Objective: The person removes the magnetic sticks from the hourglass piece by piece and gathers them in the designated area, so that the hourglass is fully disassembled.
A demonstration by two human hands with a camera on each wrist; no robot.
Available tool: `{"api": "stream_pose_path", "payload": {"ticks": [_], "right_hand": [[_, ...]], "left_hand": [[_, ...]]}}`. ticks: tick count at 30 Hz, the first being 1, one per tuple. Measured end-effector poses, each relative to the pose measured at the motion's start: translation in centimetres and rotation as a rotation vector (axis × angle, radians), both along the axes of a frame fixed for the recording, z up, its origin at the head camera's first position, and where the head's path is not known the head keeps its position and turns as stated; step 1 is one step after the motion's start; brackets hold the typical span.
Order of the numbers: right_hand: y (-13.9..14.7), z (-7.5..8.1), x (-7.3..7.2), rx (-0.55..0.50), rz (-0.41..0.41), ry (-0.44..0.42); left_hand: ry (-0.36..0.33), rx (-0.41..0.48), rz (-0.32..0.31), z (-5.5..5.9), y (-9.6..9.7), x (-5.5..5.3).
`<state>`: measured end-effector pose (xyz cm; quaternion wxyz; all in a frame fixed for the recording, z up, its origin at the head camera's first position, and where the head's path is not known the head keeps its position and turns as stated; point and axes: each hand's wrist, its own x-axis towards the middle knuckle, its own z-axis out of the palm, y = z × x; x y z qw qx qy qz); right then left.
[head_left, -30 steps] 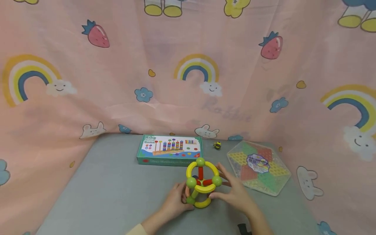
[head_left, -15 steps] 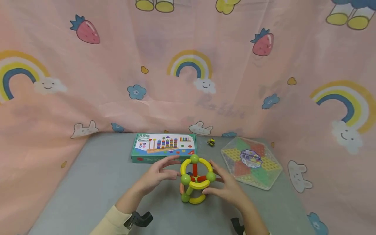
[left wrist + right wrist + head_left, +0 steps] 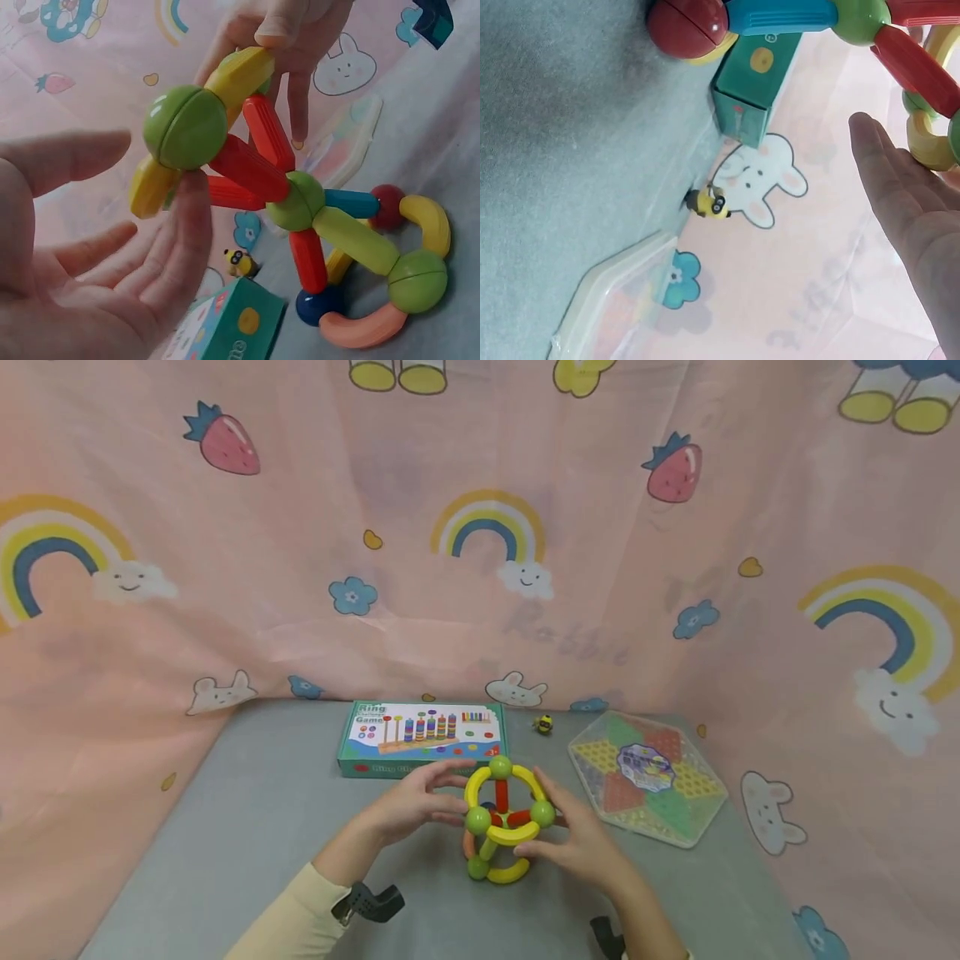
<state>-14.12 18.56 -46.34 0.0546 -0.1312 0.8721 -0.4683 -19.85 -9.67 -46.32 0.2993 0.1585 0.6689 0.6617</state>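
A ball-and-stick construction toy (image 3: 512,835) stands on the grey table. A yellow ring with green balls forms its top, red sticks meet at a central green ball (image 3: 296,200), and curved pieces make its base. My left hand (image 3: 426,802) is at its left side; in the left wrist view the thumb is apart and a fingertip meets the underside of a green ball (image 3: 185,127). From the right, my right hand (image 3: 581,835) touches the upper ring, thumb in front and fingers behind. Its fingers run nearly straight beside a yellow curved stick (image 3: 930,142) in the right wrist view.
Behind the toy lies a green Ring Challenge Game box (image 3: 423,739). A small yellow-and-black figure (image 3: 543,724) stands right of it. A clear hexagonal case (image 3: 648,777) with coloured sections lies at the right. A pink printed cloth (image 3: 480,643) hangs behind the table (image 3: 277,827).
My left hand has let go of the toy's lower left part and moved up beside its upper ring. The right hand stays at the right side. The head view has shifted slightly.
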Motion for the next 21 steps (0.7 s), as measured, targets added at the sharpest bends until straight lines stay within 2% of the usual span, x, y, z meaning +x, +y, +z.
{"api": "stream_pose_path", "payload": {"ticks": [5, 9, 17, 21], "right_hand": [[-0.1, 0.2, 0.1, -0.001, 0.006, 0.004], [-0.1, 0.3, 0.1, -0.010, -0.006, 0.000], [0.0, 0.4, 0.1, -0.007, 0.000, -0.008], [0.0, 0.5, 0.1, 0.004, -0.007, -0.014]], "left_hand": [[-0.046, 0.039, -0.043, 0.0, 0.1, -0.2], [-0.064, 0.070, -0.053, 0.0, 0.4, -0.4], [-0.083, 0.043, -0.008, -0.2, 0.9, -0.4], [-0.100, 0.065, 0.023, -0.4, 1.2, -0.3]]}}
